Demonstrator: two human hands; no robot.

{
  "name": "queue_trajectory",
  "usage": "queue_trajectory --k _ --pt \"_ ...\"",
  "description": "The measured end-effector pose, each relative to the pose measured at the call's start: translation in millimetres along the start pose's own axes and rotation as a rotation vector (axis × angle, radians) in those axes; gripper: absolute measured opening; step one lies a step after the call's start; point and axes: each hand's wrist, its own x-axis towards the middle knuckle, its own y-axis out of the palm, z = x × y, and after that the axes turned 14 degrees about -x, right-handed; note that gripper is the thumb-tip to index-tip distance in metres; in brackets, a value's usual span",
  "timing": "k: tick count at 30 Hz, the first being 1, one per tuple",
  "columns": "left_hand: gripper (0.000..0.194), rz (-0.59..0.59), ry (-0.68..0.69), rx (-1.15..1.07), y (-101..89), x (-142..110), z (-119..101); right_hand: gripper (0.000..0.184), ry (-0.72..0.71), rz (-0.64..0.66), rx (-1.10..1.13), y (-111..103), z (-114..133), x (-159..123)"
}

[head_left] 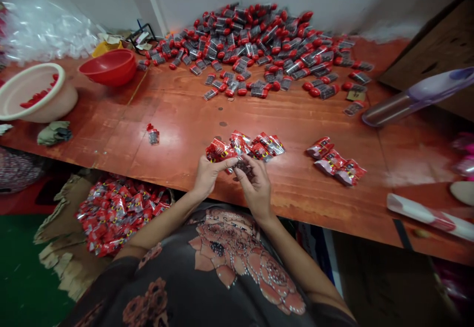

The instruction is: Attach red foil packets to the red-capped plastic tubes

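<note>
My left hand (pixel 209 173) and my right hand (pixel 256 184) meet at the table's near edge, fingers closed. Pinched between them is a small see-through packet (pixel 242 165) with dark contents; fingers cover much of it. A red printed packet (pixel 218 149) lies right against my left fingertips, and I cannot tell if it is part of the held piece. Just beyond my fingers are more shiny red packets (pixel 267 145). Further right sits a joined strip of red packets (pixel 336 161). One small red-capped clear tube (pixel 153 134) rests alone to the left.
Along the wall a large heap of red-capped tubes (pixel 255 45) covers the wooden table (pixel 177 114). At left stand a white basin (pixel 48 104) and a red bowl (pixel 111 67). Below the edge is a pile of red packets (pixel 118 213). A purple-topped cylinder (pixel 392 107) lies right.
</note>
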Motion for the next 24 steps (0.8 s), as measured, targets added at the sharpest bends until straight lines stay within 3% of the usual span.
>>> queue_trajectory --k 6,11,14,17,19,24 --pt "0.047 0.034 0.015 -0.026 -5.7 6 -3 0.034 -0.027 0.056 0.028 -4 0 6" --pt "0.035 0.102 -0.081 0.013 -6.1 3 2 0.040 0.102 0.034 0.122 4 1 4" --pt "0.036 0.063 -0.037 -0.024 -6.5 5 0 0.043 0.126 0.077 0.146 5 -2 2" --pt "0.050 -0.024 0.038 -0.071 -7.3 7 -2 0.044 0.073 0.139 0.124 1 -7 2" --pt "0.057 -0.038 0.018 -0.064 -7.4 5 0 0.047 0.074 0.159 0.116 -1 -10 4" --pt "0.043 0.049 -0.105 -0.051 -6.8 -4 11 0.040 0.126 0.119 0.139 3 -19 8"
